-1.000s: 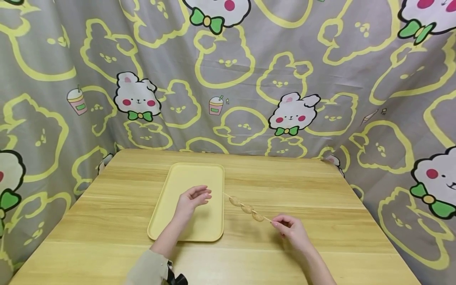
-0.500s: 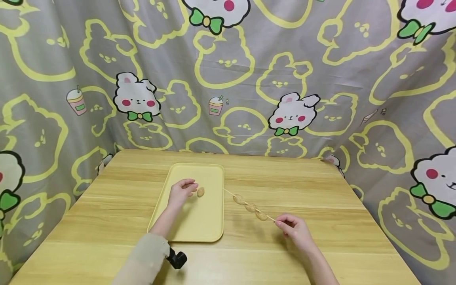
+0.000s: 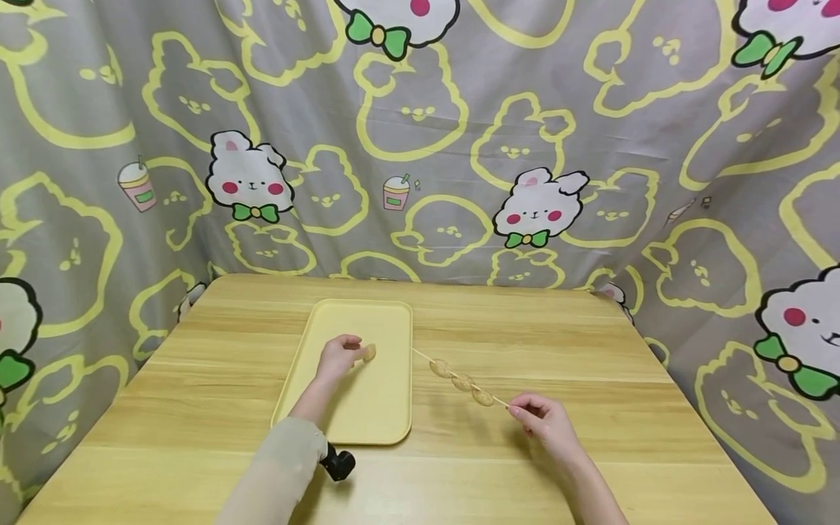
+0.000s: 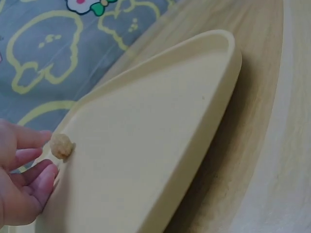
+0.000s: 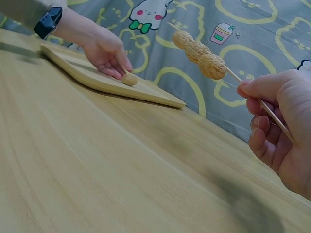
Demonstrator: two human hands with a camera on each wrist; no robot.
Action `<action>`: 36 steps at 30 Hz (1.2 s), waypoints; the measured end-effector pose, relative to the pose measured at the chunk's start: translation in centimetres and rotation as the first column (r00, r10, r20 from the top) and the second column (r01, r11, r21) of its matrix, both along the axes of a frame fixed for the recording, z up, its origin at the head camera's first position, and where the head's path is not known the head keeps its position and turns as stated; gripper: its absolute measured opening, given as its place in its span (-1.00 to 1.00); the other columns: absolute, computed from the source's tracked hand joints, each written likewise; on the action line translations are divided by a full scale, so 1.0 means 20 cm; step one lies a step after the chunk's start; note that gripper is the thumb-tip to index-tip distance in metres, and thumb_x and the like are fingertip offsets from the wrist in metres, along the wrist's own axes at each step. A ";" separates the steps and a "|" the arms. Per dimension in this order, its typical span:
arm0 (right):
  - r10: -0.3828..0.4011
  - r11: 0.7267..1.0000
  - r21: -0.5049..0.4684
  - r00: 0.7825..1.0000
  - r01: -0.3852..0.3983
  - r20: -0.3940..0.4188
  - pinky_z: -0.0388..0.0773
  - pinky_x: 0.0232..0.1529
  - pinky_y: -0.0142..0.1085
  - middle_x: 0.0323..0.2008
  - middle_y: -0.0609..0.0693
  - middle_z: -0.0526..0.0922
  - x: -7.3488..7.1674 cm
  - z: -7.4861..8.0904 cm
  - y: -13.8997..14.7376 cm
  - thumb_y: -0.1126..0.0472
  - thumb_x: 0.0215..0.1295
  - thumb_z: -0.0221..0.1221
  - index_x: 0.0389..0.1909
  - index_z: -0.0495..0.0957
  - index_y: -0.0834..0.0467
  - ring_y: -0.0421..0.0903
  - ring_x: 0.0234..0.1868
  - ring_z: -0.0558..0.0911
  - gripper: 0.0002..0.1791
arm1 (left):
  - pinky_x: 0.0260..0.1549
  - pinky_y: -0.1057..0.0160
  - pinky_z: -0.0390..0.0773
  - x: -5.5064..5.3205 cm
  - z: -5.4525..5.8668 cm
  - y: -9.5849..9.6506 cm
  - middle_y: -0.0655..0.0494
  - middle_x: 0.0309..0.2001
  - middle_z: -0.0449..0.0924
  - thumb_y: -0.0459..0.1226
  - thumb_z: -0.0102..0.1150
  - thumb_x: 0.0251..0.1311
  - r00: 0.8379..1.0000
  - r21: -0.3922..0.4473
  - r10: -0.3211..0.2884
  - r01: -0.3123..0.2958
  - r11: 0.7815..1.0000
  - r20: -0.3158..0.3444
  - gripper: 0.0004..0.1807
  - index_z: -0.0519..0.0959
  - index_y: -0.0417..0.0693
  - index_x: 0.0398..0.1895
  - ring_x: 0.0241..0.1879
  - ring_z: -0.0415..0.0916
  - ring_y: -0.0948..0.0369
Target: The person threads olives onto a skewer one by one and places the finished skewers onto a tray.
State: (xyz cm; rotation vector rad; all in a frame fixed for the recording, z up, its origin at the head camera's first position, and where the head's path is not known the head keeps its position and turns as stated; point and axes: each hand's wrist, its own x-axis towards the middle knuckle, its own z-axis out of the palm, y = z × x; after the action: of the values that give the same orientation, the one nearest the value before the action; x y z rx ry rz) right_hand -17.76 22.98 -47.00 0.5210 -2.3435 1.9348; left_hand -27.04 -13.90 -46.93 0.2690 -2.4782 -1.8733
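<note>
Left hand [image 3: 337, 359]: over the tray, fingers part-bent, tips right at the loose tan ball [image 4: 60, 146]. Contact likely; whether it is pinched or merely touched, cannot tell. Ball is low over the tray [image 3: 367, 415], well in from the rim. Main risk here: a grip at the very fingertips on a small rounded thing. A lopsided squeeze could shoot it out and set it rolling; squeezing hard might crush it, if it is soft.

Farther right, raised above the tabletop [image 3: 479, 474]: skewer [image 5: 233, 74] carrying three balls [image 3: 462, 382], tip slanting toward the tray side. Should the left hand come across, that bare point could prick a finger. Loose-fitting balls could slide or turn on the stick if it tilts.

Right hand [image 3: 543, 421]: grasps the skewer behind the balls, thumb against fingers. With the load all ahead of the grip, a sideways push might swivel the stick.

Hard to make out: left fingers cover part of the loose ball in the head view; the left wrist view crops that hand at its edge. Exact gap between skewer tip and tray rim unclear. Right hand hides part of the stick's rear; forearm cut off by the frame.
</note>
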 end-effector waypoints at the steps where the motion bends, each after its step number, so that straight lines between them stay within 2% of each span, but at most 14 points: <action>1: 0.003 1.000 0.002 1.000 -0.003 0.002 0.35 -0.72 -0.42 -0.58 -0.18 0.47 0.00 0.00 0.00 0.51 0.19 0.11 -0.38 0.50 0.49 -0.32 -0.66 0.35 -0.94 | -0.18 0.13 0.48 0.00 0.00 0.01 -0.17 -0.12 0.49 -0.38 0.21 0.07 1.000 -0.031 -0.006 0.006 1.000 -0.003 -0.61 0.48 -0.36 0.00 -0.13 0.42 0.00; 6: 0.003 1.000 0.014 1.000 -0.003 0.003 0.35 -0.75 -0.36 -0.59 -0.10 0.47 0.00 -0.01 0.01 0.52 0.21 0.08 -0.38 0.50 0.49 -0.31 -0.67 0.35 -0.93 | -0.20 0.12 0.49 0.00 -0.01 0.05 -0.11 -0.19 0.49 -0.41 0.20 0.03 0.999 -0.141 -0.026 0.022 0.990 -0.025 -0.64 0.51 -0.35 -0.04 -0.16 0.43 0.01; 11: 0.008 1.000 0.016 1.000 -0.008 0.001 0.35 -0.76 -0.36 -0.58 -0.14 0.48 0.02 0.01 0.00 0.52 0.19 0.10 -0.39 0.49 0.52 -0.31 -0.67 0.35 -0.93 | -0.33 0.17 0.48 0.01 -0.01 0.08 -0.06 -0.28 0.53 -0.40 0.20 0.00 0.998 -0.251 0.040 -0.049 0.967 -0.039 -0.70 0.55 -0.35 -0.14 -0.28 0.46 0.05; 14: 0.009 1.000 0.017 1.000 -0.009 -0.007 0.35 -0.76 -0.35 -0.58 -0.16 0.48 0.04 0.05 -0.02 0.54 0.16 0.12 -0.40 0.47 0.55 -0.31 -0.67 0.35 -0.92 | -0.34 0.16 0.48 0.01 -0.01 0.09 -0.05 -0.31 0.54 -0.39 0.21 0.00 0.997 -0.274 0.066 -0.074 0.959 -0.039 -0.71 0.56 -0.33 -0.17 -0.31 0.47 0.06; 17: 0.007 1.000 0.015 1.000 -0.007 -0.008 0.34 -0.76 -0.34 -0.57 -0.16 0.48 0.05 0.07 -0.04 0.56 0.15 0.10 -0.40 0.45 0.57 -0.30 -0.67 0.35 -0.93 | -0.33 0.16 0.48 0.00 -0.01 0.09 -0.03 -0.32 0.56 -0.38 0.21 0.01 0.997 -0.263 0.061 -0.070 0.962 -0.042 -0.73 0.57 -0.32 -0.18 -0.30 0.47 0.07; 22: 0.013 1.000 0.003 1.000 -0.013 -0.011 0.34 -0.76 -0.35 -0.54 -0.18 0.49 0.02 0.01 -0.02 0.53 0.17 0.11 -0.39 0.47 0.54 -0.29 -0.67 0.35 -0.92 | -0.32 0.20 0.50 0.01 -0.01 0.08 -0.03 -0.30 0.56 -0.37 0.19 0.05 0.999 -0.180 0.030 -0.035 0.983 -0.031 -0.74 0.58 -0.32 -0.17 -0.27 0.47 0.08; 26: -0.001 1.000 0.009 1.000 0.001 0.009 0.36 -0.75 -0.37 -0.53 -0.18 0.50 0.02 0.00 -0.02 0.47 0.17 0.15 -0.38 0.49 0.52 -0.30 -0.66 0.35 -0.88 | -0.34 0.25 0.53 0.02 0.01 0.08 -0.08 -0.24 0.56 -0.38 0.21 0.07 1.000 -0.022 0.012 -0.012 1.000 -0.012 -0.72 0.57 -0.33 -0.12 -0.28 0.48 0.10; 30: -0.016 1.000 0.015 1.000 0.015 0.022 0.37 -0.73 -0.40 -0.54 -0.17 0.50 0.02 0.00 -0.02 0.44 0.17 0.16 -0.37 0.51 0.49 -0.31 -0.65 0.35 -0.88 | -0.31 0.24 0.59 0.05 0.03 0.08 -0.13 -0.14 0.57 -0.36 0.26 0.08 1.000 0.134 -0.021 0.022 0.991 -0.007 -0.67 0.55 -0.34 -0.08 -0.26 0.53 0.13; 33: -0.028 0.999 0.020 0.999 0.028 0.019 0.37 -0.73 -0.39 -0.54 -0.17 0.50 0.02 0.00 -0.01 0.44 0.17 0.16 -0.38 0.51 0.48 -0.30 -0.65 0.35 -0.88 | -0.21 0.18 0.59 0.08 0.04 0.08 -0.14 -0.12 0.57 -0.35 0.27 0.08 0.999 0.186 -0.047 0.047 0.981 -0.008 -0.65 0.55 -0.35 -0.07 -0.23 0.55 0.12; 36: -0.032 0.999 0.024 0.999 0.032 0.014 0.36 -0.73 -0.38 -0.54 -0.16 0.51 0.02 0.00 -0.01 0.44 0.17 0.17 -0.38 0.51 0.48 -0.29 -0.66 0.35 -0.88 | -0.21 0.16 0.59 0.10 0.07 0.09 -0.17 -0.15 0.59 -0.39 0.25 0.08 0.998 0.235 -0.066 0.070 0.969 -0.023 -0.65 0.53 -0.40 -0.06 -0.25 0.58 0.07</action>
State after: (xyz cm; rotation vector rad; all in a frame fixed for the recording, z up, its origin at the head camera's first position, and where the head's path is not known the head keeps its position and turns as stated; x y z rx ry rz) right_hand -17.46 22.70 -47.07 0.4693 -2.3712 1.9059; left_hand -25.04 -12.15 -45.61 0.1749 -2.2816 -2.1915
